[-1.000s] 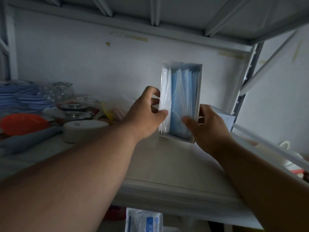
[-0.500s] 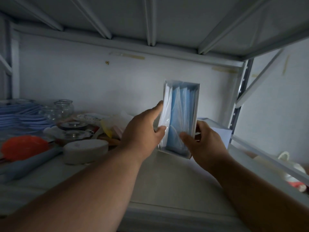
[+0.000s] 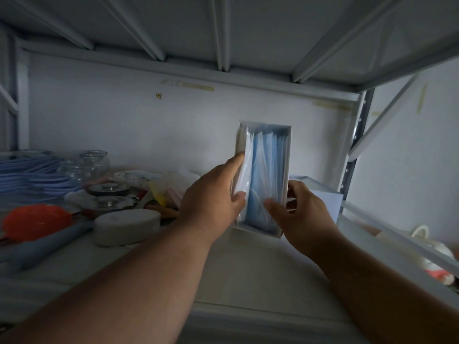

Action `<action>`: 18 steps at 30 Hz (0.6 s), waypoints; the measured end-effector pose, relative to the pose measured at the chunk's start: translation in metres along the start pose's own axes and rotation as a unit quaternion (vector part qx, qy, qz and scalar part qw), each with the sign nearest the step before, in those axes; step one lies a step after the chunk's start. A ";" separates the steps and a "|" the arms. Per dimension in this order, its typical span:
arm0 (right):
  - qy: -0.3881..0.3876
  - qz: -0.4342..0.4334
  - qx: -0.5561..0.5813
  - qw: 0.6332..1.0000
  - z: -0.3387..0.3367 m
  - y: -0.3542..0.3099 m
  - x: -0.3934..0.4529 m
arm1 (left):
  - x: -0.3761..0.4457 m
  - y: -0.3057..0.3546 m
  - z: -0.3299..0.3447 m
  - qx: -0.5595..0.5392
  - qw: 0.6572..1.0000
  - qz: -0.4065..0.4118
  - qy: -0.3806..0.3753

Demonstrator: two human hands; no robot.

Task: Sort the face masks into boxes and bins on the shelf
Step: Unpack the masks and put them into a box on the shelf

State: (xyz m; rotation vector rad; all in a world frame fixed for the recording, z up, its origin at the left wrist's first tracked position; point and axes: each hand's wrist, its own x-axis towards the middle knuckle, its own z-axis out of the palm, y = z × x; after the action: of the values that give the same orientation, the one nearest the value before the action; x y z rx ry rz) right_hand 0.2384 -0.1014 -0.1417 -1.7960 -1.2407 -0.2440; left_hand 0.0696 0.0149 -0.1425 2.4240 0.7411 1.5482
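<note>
The scene is dim and bluish, lit weakly from the open right side, where the pale wall (image 3: 409, 155) is brightest. The underside of the white metal upper shelf (image 3: 223, 28) lies in grey shadow. The bare forearms in the foreground are dark and soft. Straight shelf beams bow outward near the edges from wide-angle distortion; the clear glass jars (image 3: 95, 161) at left look slightly blurred.

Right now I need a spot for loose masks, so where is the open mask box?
In the head view, the mask box stands upright centre-right on the shelf, held between the left hand and right hand.
</note>
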 end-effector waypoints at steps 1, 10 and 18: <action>0.002 -0.002 -0.001 1.000 0.000 0.000 0.000 | 0.000 -0.002 0.001 -0.028 1.000 0.000 -0.005; 0.001 -0.019 -0.016 1.000 0.004 0.003 0.002 | 0.002 0.002 0.004 0.070 0.997 -0.027 -0.003; -0.002 -0.026 -0.014 1.000 0.005 0.001 0.001 | 0.002 0.002 -0.001 0.049 0.997 -0.067 0.004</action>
State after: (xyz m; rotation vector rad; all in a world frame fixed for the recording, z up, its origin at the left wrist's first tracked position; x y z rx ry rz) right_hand 0.2379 -0.0969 -0.1442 -1.7909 -1.2937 -0.2891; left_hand 0.0704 0.0139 -0.1396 2.3827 0.9806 1.5040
